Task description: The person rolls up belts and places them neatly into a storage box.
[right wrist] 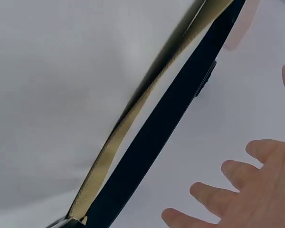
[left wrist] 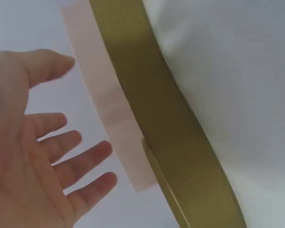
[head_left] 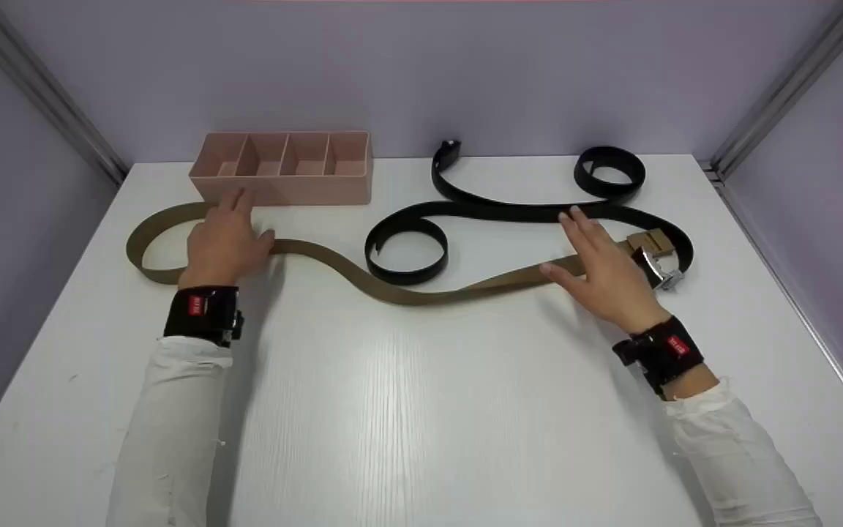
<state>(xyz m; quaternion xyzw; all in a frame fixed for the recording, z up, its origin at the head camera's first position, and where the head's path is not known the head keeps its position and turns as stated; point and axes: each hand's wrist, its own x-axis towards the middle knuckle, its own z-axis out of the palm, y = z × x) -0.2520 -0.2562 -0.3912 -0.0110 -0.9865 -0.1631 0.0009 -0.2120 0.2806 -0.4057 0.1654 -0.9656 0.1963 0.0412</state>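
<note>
Over a tan belt [head_left: 407, 296], left hand [head_left: 222, 245] and right hand [head_left: 612, 278], fingers [left wrist: 85, 163] apart, black belts [head_left: 502, 211] beyond

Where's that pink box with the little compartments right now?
In the head view, the pink box stands at the far edge of the white table, left of centre, just beyond the left hand and the tan belt.

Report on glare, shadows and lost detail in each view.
Head view: pale glare streaks the white table, with soft shadows inward of the left sleeve and right sleeve; left wrist view: the tan belt's weave reads clearly, the pink box looks washed out; right wrist view: the black belt shows almost no surface detail.
</note>
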